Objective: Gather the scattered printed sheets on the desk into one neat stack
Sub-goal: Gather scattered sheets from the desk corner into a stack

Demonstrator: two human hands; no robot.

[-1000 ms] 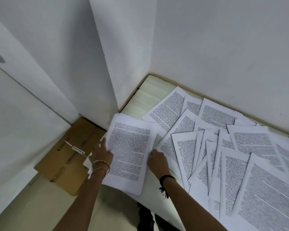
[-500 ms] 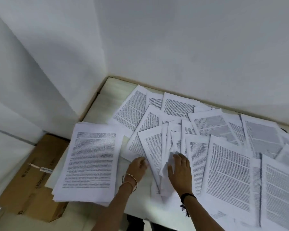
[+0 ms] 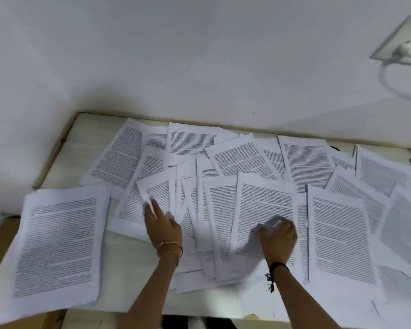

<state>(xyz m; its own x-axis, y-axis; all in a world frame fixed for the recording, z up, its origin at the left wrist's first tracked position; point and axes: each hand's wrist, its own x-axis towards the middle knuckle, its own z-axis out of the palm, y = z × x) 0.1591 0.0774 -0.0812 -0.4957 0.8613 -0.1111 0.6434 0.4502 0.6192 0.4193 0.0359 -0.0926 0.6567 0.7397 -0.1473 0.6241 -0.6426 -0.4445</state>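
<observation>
left hand [image 3: 163, 226] presses flat, fingers straight, on the scattered sheets [image 3: 301, 160]; right hand [image 3: 277, 236] rests there too, too blurred to tell its grip; stack [image 3: 57, 245] overhangs the desk [image 3: 90, 136].

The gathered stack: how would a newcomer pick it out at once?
On the desk, look to the left end, beyond the left hand. The gathered stack lies there, overhanging the near edge. Unlike the fanned loose sheets beside it, it is many pages thick.
</observation>
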